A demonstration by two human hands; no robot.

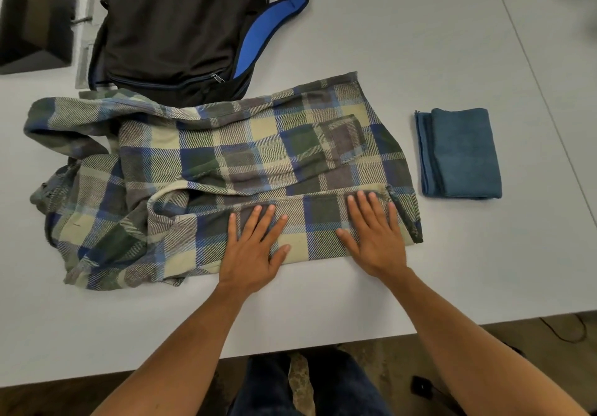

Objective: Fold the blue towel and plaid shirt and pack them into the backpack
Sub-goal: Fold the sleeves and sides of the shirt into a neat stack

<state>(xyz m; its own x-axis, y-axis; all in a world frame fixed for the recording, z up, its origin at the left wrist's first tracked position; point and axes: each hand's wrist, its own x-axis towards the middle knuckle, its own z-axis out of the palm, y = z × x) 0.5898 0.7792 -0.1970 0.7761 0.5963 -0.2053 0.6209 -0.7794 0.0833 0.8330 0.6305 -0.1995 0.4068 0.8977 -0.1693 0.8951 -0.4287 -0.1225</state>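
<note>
The blue, green and cream plaid flannel shirt point(226, 170) lies spread across the middle of the pale grey tabletop point(420, 43), its long axis running left to right along the near edge. Its near strip is folded over; the left end is bunched, so the collar and sleeves are hard to make out there. The left hand point(255, 247) and right hand point(374, 234) press flat on that folded strip, fingers straight and slightly spread, holding nothing. The folded blue terry towel point(460, 153) rests just beside the shirt's right end, apart from it, its long axis pointing toward the far edge. The black backpack with a blue-lined strap point(174, 27) lies at the far edge, its top cut off, its near end touching the shirt. A dark angular block point(35, 24) sits at the far left corner, partly cut off.
</note>
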